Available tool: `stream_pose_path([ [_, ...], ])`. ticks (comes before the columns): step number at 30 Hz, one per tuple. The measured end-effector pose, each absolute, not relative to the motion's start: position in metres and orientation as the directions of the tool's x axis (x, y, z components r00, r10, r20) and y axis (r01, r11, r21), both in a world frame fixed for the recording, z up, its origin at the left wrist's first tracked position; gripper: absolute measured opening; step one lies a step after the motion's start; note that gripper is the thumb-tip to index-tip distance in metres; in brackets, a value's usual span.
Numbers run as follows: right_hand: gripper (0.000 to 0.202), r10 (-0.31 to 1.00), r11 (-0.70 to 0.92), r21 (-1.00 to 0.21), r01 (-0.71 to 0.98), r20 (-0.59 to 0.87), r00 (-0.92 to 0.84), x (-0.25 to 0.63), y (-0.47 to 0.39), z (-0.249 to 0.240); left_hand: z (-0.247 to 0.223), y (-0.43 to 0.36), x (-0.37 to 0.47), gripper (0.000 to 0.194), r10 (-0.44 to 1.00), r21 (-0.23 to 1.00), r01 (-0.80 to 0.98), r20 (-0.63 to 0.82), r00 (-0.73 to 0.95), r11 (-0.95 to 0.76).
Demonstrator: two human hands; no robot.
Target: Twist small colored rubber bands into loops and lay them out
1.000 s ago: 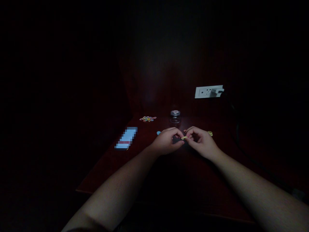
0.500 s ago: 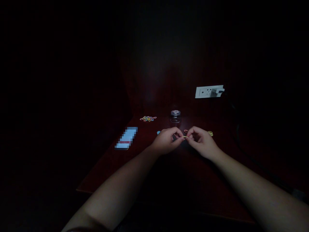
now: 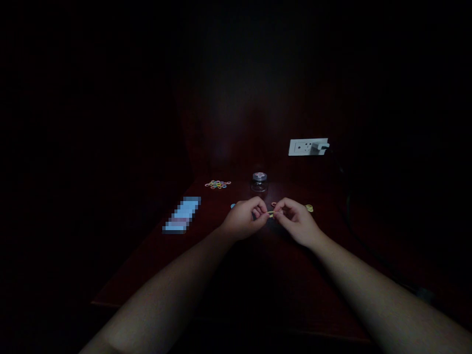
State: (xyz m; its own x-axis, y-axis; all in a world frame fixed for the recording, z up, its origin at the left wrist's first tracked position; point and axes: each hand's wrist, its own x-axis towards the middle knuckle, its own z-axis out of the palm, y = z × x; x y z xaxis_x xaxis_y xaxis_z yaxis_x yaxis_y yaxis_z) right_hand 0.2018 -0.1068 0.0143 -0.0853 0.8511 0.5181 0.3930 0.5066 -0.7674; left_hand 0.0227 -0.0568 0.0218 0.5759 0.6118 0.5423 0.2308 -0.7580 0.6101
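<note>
Between my two hands is a small yellow hair tie (image 3: 271,213), pinched at both sides just above the dark red table. My left hand (image 3: 244,218) grips its left side between thumb and forefinger. On the other side, my right hand (image 3: 298,222) pinches it with thumb and fingertips. Part of the band is hidden by the fingers. A blue hair tie (image 3: 233,206) shows behind my left hand. Past my right fingertips lies a pinkish-red hair tie (image 3: 273,204), and several yellow hair ties (image 3: 309,208) are beside the right hand.
A clear jar with a lid (image 3: 259,182) stands at the back of the table (image 3: 147,265). Left of it lies a pile of colourful hair ties (image 3: 218,185). A blurred-out phone-like screen (image 3: 182,215) is at left. A socket (image 3: 308,147) with a plugged-in charger and cable is on the wall.
The view has shifted, so everything appears a little further left and lower. Both hands still pinch the yellow hair tie, and slightly more of it shows between the fingertips.
</note>
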Motion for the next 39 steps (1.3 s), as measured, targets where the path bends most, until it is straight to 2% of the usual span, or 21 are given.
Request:
stream_pose_path([
  [8, 0.012, 0.858, 0.501, -0.775, 0.385, 0.504, -0.101, 0.2016, -0.1047, 0.0125, 0.0218, -0.0562, 0.0223, 0.008, 0.620, 0.593, 0.271, 0.525, 0.583, -0.758],
  [17, 0.015, 0.854, 0.498, -0.819, 0.284, 0.521, 0.005, 0.2057, -0.1006, 0.0116, 0.0191, -0.0558, 0.0209, 0.010, 0.591, 0.604, 0.216, 0.534, 0.605, -0.767],
  [21, 0.014, 0.851, 0.511, -0.807, 0.296, 0.522, -0.047, 0.2041, -0.1013, 0.0120, 0.0206, -0.0560, 0.0221, 0.018, 0.598, 0.592, 0.237, 0.541, 0.592, -0.770],
  [24, 0.014, 0.857, 0.508, -0.803, 0.312, 0.506, -0.095, 0.2030, -0.1016, 0.0107, 0.0201, -0.0549, 0.0235, 0.016, 0.595, 0.589, 0.241, 0.534, 0.601, -0.771],
  [39, 0.017, 0.879, 0.475, -0.855, 0.208, 0.471, -0.069, 0.2051, -0.0985, 0.0081, 0.0242, -0.0572, 0.0235, 0.017, 0.580, 0.569, 0.232, 0.567, 0.585, -0.789],
])
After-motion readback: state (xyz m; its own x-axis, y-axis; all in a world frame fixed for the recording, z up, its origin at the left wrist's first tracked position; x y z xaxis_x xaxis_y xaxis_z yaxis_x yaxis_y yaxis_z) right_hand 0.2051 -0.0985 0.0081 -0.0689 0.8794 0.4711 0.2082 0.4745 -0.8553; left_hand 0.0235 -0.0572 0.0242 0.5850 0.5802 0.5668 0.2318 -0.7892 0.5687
